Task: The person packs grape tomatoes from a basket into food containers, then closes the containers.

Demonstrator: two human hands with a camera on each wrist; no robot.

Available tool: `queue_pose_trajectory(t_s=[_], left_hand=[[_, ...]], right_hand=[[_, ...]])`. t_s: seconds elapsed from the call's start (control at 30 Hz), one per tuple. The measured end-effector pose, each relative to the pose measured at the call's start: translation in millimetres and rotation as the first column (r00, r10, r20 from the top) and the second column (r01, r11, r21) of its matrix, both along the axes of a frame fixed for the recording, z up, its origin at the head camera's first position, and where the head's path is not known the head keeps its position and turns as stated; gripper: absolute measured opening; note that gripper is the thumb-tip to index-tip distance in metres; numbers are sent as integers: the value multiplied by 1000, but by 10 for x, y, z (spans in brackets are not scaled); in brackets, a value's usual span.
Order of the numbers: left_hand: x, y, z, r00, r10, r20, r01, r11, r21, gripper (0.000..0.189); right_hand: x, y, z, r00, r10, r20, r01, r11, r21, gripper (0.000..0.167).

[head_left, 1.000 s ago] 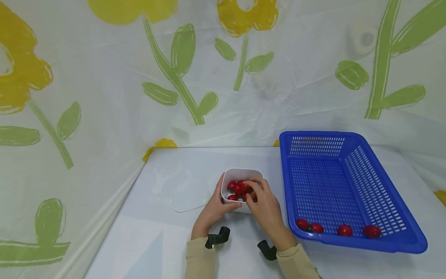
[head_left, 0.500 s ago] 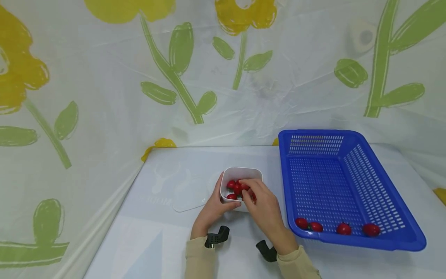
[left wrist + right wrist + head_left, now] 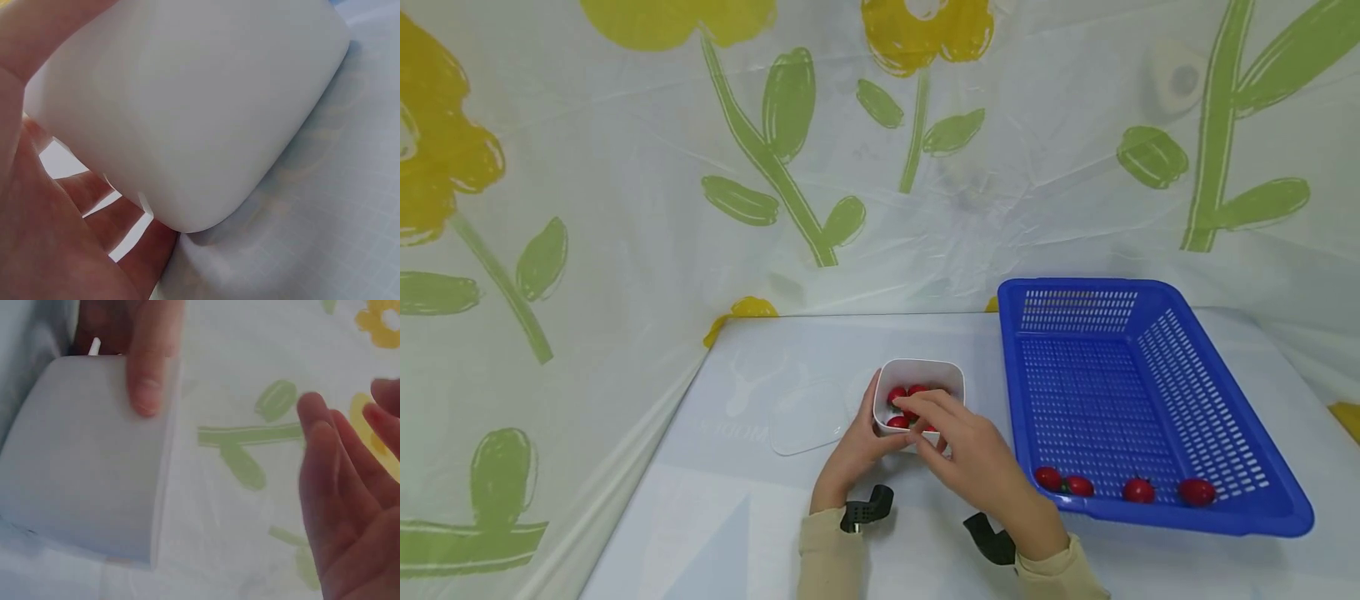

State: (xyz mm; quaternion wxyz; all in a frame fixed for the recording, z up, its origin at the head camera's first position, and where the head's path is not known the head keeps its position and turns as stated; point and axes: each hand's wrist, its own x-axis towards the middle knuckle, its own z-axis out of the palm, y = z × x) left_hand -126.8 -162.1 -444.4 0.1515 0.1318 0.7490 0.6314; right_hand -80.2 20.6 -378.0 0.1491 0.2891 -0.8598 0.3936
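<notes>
A white square container (image 3: pixel 921 368) stands on the table with several red cherry tomatoes (image 3: pixel 897 396) inside. My left hand (image 3: pixel 853 457) grips its left side, the thumb over the near wall and the fingers round the far side, as the left wrist view of the container (image 3: pixel 206 94) also shows. Above the container's near right edge hovers my right hand (image 3: pixel 973 446), partly covering the tomatoes. In the right wrist view that right hand (image 3: pixel 356 487) is apart from the container, fingers loosely bent, nothing between fingertips and thumb.
To the right lies a large blue plastic basket (image 3: pixel 1009 400), with several tomatoes (image 3: pixel 1138 490) along its near side. A clear flat lid (image 3: pixel 805 425) rests on the table left of the container. Behind the table hangs a flower-patterned sheet (image 3: pixel 647 150).
My right hand has drawn back from among the tomatoes, rising toward the near right with its fingers parting from them. My left hand keeps its grip on the container.
</notes>
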Motion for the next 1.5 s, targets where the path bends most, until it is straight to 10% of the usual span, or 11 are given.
queue_pose_trajectory(t_s=[0.77, 1.1, 1.5], left_hand=[[-32, -11, 28, 1000, 21, -15, -22, 999, -42, 96], [-114, -3, -322, 997, 78, -20, -78, 996, -37, 98], [-31, 2, -20, 999, 33, -5, -33, 999, -36, 99]], right_hand=[[106, 436, 233, 988, 89, 129, -112, 977, 183, 55], [104, 781, 360, 968, 14, 251, -103, 932, 348, 63], [-28, 1236, 385, 896, -48, 442, -158, 894, 418, 73]])
